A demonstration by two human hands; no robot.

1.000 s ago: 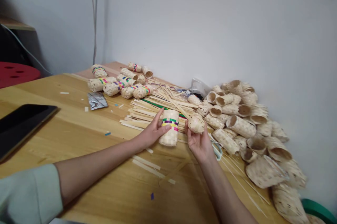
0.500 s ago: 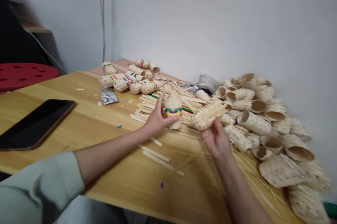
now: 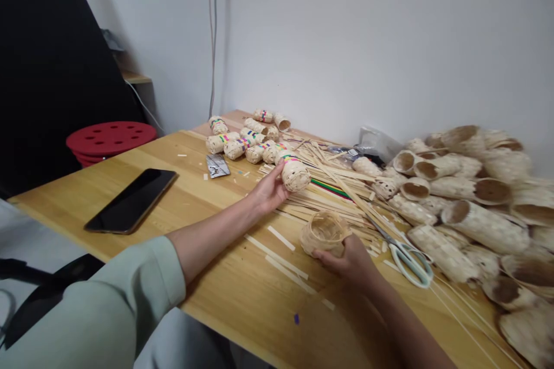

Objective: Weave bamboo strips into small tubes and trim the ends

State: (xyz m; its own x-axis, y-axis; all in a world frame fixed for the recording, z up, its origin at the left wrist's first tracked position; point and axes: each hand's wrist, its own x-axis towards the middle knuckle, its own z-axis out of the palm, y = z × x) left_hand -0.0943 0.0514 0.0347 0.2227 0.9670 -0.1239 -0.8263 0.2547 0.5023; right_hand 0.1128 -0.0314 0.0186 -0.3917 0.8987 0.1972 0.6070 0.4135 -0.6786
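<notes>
My left hand (image 3: 276, 189) is closed around a woven bamboo tube (image 3: 295, 176) with a coloured band, its rounded woven end facing me. In my right hand (image 3: 350, 256) I grip a plain woven bamboo cup (image 3: 324, 231), its open mouth tilted upward. The two pieces are apart, with the left one higher and farther off. Between and behind them lies a spread of flat bamboo strips (image 3: 333, 171), some green and red. Scissors (image 3: 407, 259) with pale handles lie just right of my right hand.
Plain woven tubes (image 3: 480, 224) are heaped along the right side. Several colour-banded tubes (image 3: 237, 148) lie at the back left, near a small silver packet (image 3: 217, 166). A black phone (image 3: 132, 200) rests on the wooden table (image 3: 190, 161). A red stool (image 3: 111, 131) stands beyond the left edge.
The view has turned left. My left hand has tipped the banded tube so its closed end faces me. My right hand has come lower and nearer with the plain cup, uncovering the scissors.
</notes>
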